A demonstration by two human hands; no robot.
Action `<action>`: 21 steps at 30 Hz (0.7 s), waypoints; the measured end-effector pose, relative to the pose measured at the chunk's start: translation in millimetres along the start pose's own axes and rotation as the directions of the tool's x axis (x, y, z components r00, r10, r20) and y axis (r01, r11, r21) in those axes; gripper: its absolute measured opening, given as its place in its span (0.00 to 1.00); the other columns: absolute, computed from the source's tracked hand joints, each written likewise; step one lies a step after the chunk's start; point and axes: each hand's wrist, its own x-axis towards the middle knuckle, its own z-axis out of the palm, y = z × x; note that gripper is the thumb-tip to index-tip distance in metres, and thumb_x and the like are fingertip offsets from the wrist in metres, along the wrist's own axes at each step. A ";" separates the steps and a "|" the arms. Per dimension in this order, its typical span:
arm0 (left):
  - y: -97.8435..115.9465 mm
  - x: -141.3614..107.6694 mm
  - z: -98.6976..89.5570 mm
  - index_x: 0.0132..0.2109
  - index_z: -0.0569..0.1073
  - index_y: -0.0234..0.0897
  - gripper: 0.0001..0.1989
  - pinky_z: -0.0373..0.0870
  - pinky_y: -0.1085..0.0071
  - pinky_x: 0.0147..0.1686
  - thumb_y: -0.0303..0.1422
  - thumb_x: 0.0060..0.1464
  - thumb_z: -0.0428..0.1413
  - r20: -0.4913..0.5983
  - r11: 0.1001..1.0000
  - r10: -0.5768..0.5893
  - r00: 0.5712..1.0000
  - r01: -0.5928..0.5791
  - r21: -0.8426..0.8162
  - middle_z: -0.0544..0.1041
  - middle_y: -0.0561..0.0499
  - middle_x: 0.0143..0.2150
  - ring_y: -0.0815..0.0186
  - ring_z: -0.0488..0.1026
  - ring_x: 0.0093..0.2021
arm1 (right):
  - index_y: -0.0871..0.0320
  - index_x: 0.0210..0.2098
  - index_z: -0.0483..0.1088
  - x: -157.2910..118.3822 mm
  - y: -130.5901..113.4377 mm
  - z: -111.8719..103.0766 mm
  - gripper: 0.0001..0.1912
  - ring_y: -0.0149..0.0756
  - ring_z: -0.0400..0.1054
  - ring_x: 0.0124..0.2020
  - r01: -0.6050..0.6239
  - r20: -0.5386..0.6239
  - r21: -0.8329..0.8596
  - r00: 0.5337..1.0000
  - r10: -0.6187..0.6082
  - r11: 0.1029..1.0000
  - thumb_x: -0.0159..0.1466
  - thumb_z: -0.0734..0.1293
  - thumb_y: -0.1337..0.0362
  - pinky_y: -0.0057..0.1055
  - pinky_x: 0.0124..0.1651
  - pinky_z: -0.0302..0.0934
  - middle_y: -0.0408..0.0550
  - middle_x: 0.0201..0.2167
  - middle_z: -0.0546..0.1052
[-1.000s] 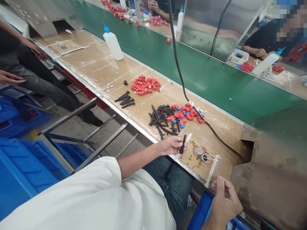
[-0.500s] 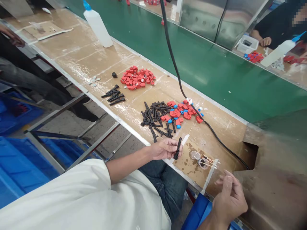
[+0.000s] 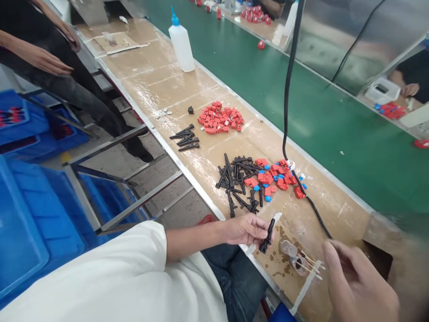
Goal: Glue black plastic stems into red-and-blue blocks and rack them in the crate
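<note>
My left hand (image 3: 250, 230) pinches a black plastic rod piece (image 3: 267, 236) with a blocky lower end, held tilted above the table's near edge. My right hand (image 3: 363, 281) is raised at the lower right, its thumb and index finger closed together. Whatever may be between those fingertips is hidden. Between the hands are two small clear cups, one with dark liquid (image 3: 299, 265), and several cotton swabs (image 3: 313, 268). Beyond my left hand lies a pile of similar black rod pieces (image 3: 239, 176), beside red-and-blue plastic parts (image 3: 276, 174).
A black cable (image 3: 287, 98) hangs down across the table (image 3: 161, 85). Farther left are red parts (image 3: 221, 118), more black pieces (image 3: 186, 137) and a white squeeze bottle (image 3: 182, 47). A green belt (image 3: 234, 58) runs behind. A person (image 3: 67, 85) stands at left, near blue bins (image 3: 20, 223).
The camera view has shifted, so the table things appear lower and farther right. My right hand has come nearer the camera. My left hand still holds the black rod piece.
</note>
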 end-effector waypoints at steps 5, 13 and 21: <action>1.8 0.0 3.0 0.35 0.80 0.30 0.20 0.68 0.77 0.27 0.41 0.39 0.73 0.062 1.000 0.002 0.998 -0.002 0.001 0.79 0.48 0.30 0.70 0.75 0.27 | 0.52 0.34 0.79 83.2 6.3 36.4 0.18 0.39 0.70 0.26 0.233 0.320 -0.362 0.940 -0.114 0.903 0.64 0.63 0.49 0.32 0.28 0.56 0.48 0.29 0.79; 4.1 -0.3 3.9 0.35 0.81 0.30 0.22 0.65 0.76 0.25 0.44 0.39 0.72 0.117 0.999 0.022 0.993 -0.026 0.028 0.78 0.48 0.30 0.72 0.72 0.25 | 0.54 0.43 0.78 111.3 -18.2 93.2 0.19 0.34 0.69 0.32 0.526 0.296 -0.247 0.841 -0.453 0.814 0.70 0.58 0.54 0.29 0.33 0.58 0.50 0.38 0.77; 5.3 0.4 3.0 0.34 0.81 0.31 0.24 0.64 0.76 0.26 0.46 0.35 0.74 0.114 0.999 0.032 0.993 -0.032 0.002 0.78 0.48 0.30 0.71 0.72 0.26 | 0.56 0.36 0.76 121.5 -25.0 113.9 0.14 0.35 0.67 0.34 0.553 0.383 -0.299 0.816 -0.433 0.778 0.68 0.62 0.56 0.30 0.35 0.55 0.49 0.37 0.75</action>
